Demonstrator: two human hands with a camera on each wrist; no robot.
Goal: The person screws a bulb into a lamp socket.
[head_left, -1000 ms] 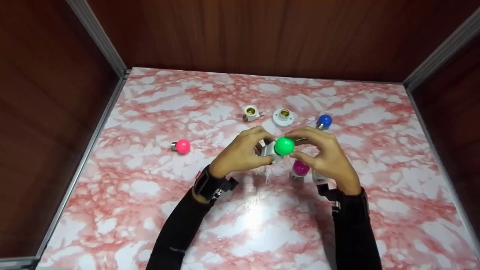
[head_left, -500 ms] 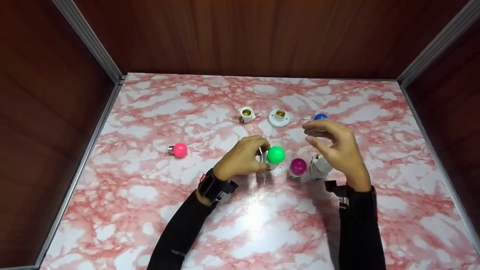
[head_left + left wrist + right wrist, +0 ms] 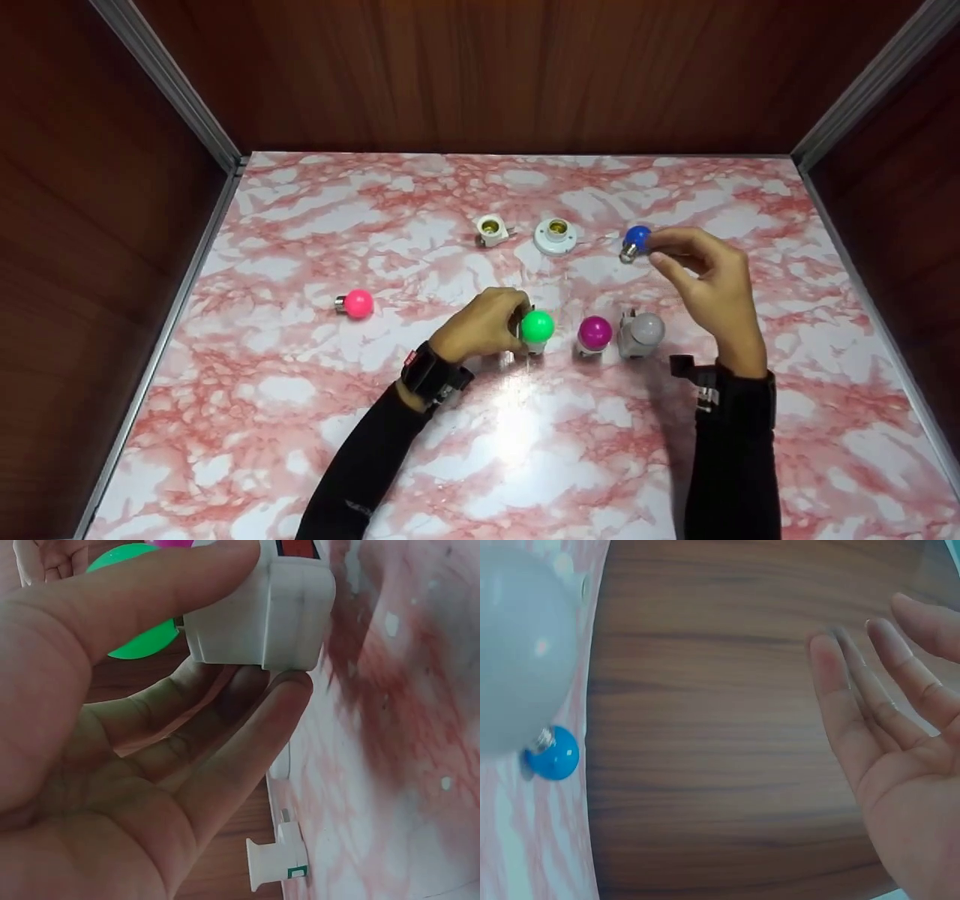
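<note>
My left hand grips a white lamp socket between thumb and fingers. A green bulb stands in that socket, and a red patch shows on the socket in the left wrist view. The right hand is raised with fingers apart and holds nothing. Its fingertips overlap the blue bulb in the head view. In the right wrist view that bulb lies on the table, apart from the fingers, its metal base showing.
Right of the green bulb stand a magenta bulb and a whitish bulb, each in a white socket. Behind are a white plug-in socket and a round-based socket. A pink bulb lies left. Wooden panels surround the table.
My left hand has lowered the socket with the green bulb toward the table, beside the magenta bulb. The right hand has left the green bulb and moved right, over toward the blue bulb.
</note>
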